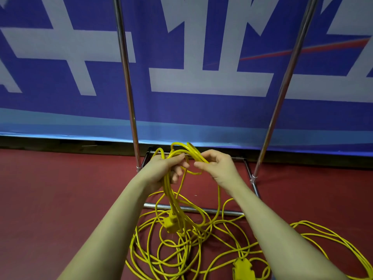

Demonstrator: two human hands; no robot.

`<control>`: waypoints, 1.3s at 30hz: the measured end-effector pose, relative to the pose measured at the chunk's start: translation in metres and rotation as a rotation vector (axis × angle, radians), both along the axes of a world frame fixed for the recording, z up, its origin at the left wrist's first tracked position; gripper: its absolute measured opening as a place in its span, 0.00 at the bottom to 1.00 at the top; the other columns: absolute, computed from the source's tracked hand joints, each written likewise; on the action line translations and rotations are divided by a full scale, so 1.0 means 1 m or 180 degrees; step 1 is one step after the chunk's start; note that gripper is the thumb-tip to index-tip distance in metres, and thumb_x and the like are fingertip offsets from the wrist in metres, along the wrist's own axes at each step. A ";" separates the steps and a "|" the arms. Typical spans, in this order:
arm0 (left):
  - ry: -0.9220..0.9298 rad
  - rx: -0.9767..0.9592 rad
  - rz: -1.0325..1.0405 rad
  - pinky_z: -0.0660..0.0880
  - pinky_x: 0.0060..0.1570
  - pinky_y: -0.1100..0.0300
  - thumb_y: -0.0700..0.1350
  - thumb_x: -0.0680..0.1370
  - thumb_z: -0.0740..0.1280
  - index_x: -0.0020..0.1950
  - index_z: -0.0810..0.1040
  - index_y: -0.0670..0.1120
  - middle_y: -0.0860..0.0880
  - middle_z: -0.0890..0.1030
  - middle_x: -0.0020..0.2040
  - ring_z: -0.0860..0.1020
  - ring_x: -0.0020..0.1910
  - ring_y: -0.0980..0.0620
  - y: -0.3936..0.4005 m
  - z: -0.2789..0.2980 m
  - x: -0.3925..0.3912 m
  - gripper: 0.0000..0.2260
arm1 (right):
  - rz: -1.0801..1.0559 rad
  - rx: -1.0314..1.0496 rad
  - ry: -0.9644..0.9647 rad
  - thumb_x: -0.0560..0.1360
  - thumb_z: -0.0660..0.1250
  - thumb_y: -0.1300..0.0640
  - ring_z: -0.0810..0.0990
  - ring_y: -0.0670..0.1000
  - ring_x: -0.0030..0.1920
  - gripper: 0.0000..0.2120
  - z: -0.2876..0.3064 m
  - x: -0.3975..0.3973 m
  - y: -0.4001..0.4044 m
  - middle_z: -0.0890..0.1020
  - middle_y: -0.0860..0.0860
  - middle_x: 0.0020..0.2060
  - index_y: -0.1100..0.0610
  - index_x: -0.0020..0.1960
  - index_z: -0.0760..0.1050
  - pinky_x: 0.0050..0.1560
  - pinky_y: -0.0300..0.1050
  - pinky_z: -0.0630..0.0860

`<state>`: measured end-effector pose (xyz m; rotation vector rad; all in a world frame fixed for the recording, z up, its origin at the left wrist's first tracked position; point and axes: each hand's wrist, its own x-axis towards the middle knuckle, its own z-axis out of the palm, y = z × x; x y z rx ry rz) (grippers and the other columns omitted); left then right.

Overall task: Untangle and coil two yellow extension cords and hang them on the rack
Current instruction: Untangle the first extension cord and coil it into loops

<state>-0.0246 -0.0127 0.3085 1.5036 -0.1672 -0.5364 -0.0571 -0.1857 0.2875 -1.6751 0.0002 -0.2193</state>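
Note:
My left hand (164, 168) grips a bundle of yellow cord loops (182, 151) held up in front of me. My right hand (219, 164) pinches a strand of the same bundle just to the right. A yellow plug end (170, 223) dangles from the held loops. Below, a tangled heap of yellow extension cord (181, 249) lies on the red floor, with a yellow socket block (243, 268) at the bottom and more loops (333, 241) spreading right. The metal rack (129, 87) stands directly ahead, its uprights rising left and right.
The rack's chrome base bar (193, 209) crosses the floor under the cords, and its right upright (282, 93) leans up to the right. A blue banner with white characters (201, 81) covers the wall behind. Red carpet (60, 199) stretches to the left.

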 end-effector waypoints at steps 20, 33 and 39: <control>0.0422 -0.1659 0.0689 0.80 0.35 0.64 0.54 0.83 0.51 0.52 0.77 0.44 0.51 0.86 0.41 0.85 0.39 0.54 0.002 0.008 0.010 0.19 | -0.1532 -0.1299 0.0689 0.75 0.68 0.59 0.75 0.56 0.43 0.08 -0.031 0.010 -0.032 0.79 0.56 0.41 0.63 0.51 0.76 0.38 0.42 0.62; -0.0083 -0.1291 0.0797 0.77 0.46 0.62 0.51 0.84 0.53 0.55 0.77 0.44 0.50 0.86 0.46 0.84 0.47 0.56 0.001 -0.004 0.016 0.16 | -0.1420 -0.2137 0.0496 0.82 0.56 0.54 0.74 0.53 0.39 0.12 -0.028 -0.004 -0.048 0.77 0.49 0.37 0.54 0.42 0.73 0.41 0.45 0.63; -0.0481 -0.0980 0.0703 0.74 0.55 0.63 0.44 0.83 0.57 0.54 0.80 0.43 0.48 0.85 0.52 0.81 0.57 0.55 -0.015 -0.014 0.009 0.12 | 0.0226 0.0115 0.0222 0.82 0.54 0.57 0.56 0.44 0.27 0.15 0.004 -0.008 -0.038 0.60 0.43 0.24 0.55 0.37 0.69 0.28 0.35 0.55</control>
